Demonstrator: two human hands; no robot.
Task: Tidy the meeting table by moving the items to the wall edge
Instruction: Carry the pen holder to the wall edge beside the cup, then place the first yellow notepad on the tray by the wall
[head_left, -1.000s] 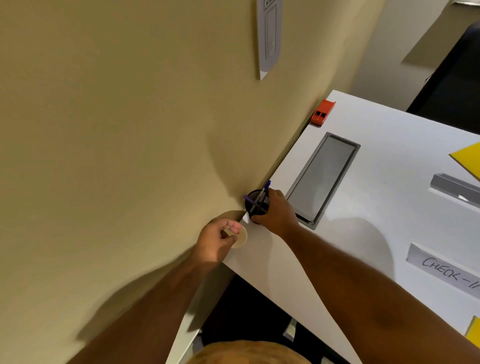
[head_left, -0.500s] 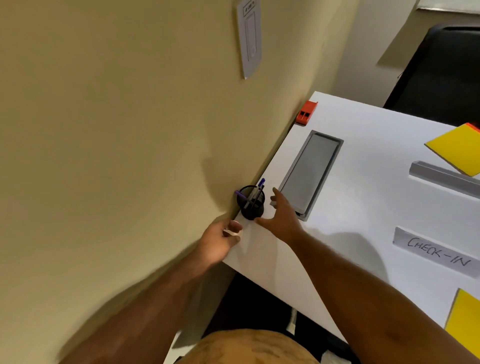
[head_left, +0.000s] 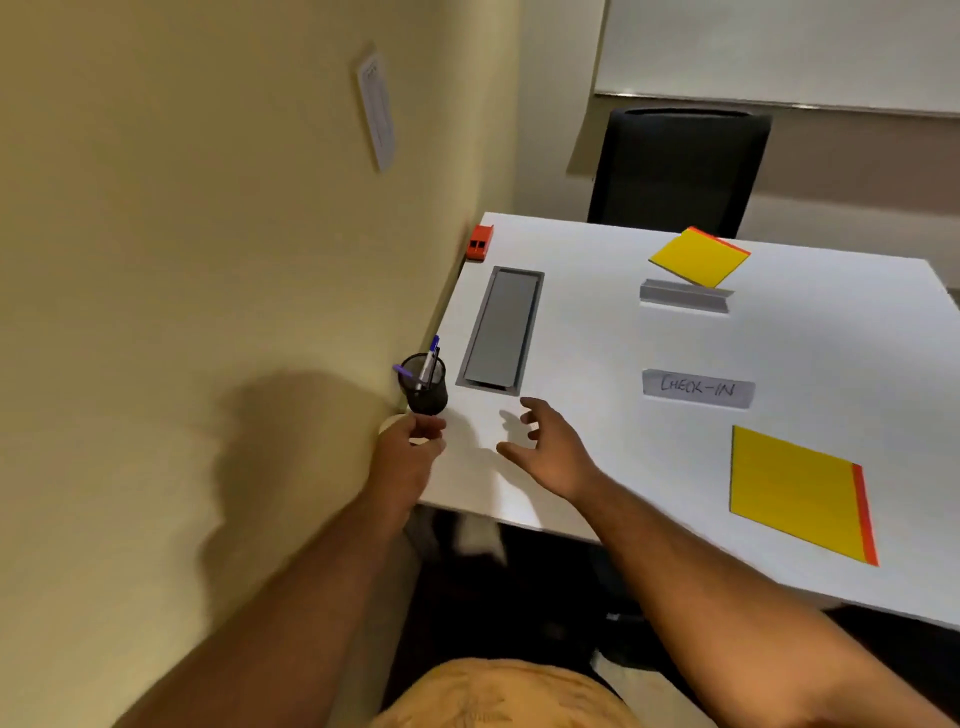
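Head view only: looks steeply down over table (head_left: 597, 322) corner, edges somewhat blurred.

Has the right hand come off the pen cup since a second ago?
Yes. The right hand has let go of the pen cup and drawn back toward the table's near edge, open, now short of the grey cable hatch.

The black mesh pen cup (head_left: 423, 387) stood upright against the wall; the yellow pads (head_left: 698, 256) (head_left: 797, 491) and the "CHECK-IN" sign (head_left: 697, 388) lay mid-table.
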